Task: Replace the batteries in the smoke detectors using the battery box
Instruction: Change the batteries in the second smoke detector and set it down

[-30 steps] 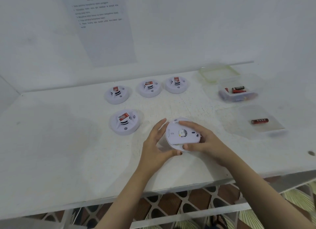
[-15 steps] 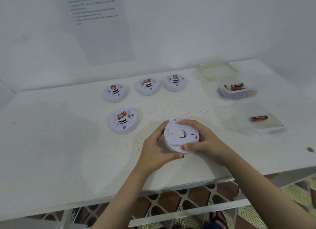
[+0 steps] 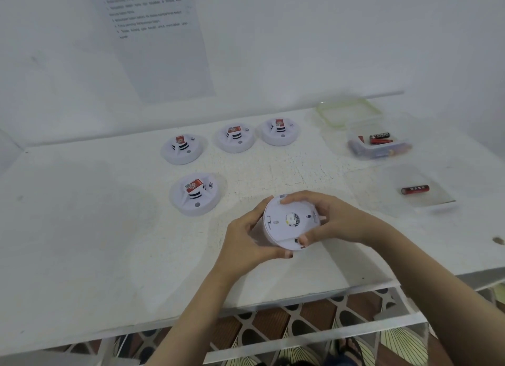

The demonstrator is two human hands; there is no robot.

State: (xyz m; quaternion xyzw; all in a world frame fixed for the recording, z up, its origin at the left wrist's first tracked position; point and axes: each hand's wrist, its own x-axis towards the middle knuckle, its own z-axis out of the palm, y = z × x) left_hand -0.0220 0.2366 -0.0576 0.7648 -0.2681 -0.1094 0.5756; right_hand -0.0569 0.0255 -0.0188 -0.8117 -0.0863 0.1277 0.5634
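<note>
Holding the smoke detector (image 3: 284, 229), the left hand (image 3: 246, 242) and right hand (image 3: 338, 223) curl round its rim; inside the grip its far face is hidden, its sticker unreadable.

White wall (image 3: 328, 37) straight ahead, plain, softly and evenly lit, no hard shadows. A sheet of paper (image 3: 169, 65) is stuck flat on it, left of centre, with a few printed lines near its top, too blurred to read. Below it runs a white table (image 3: 82, 242), its painted top cracked and flaky through the middle. One small dark spot (image 3: 498, 240) sits near the right edge. Under the front edge a white bar (image 3: 300, 344) runs across, and the floor (image 3: 273, 323) shows brown tiles with dark ovals and pale lines. Bottom right, a cream-and-green striped patch (image 3: 396, 348).
</note>
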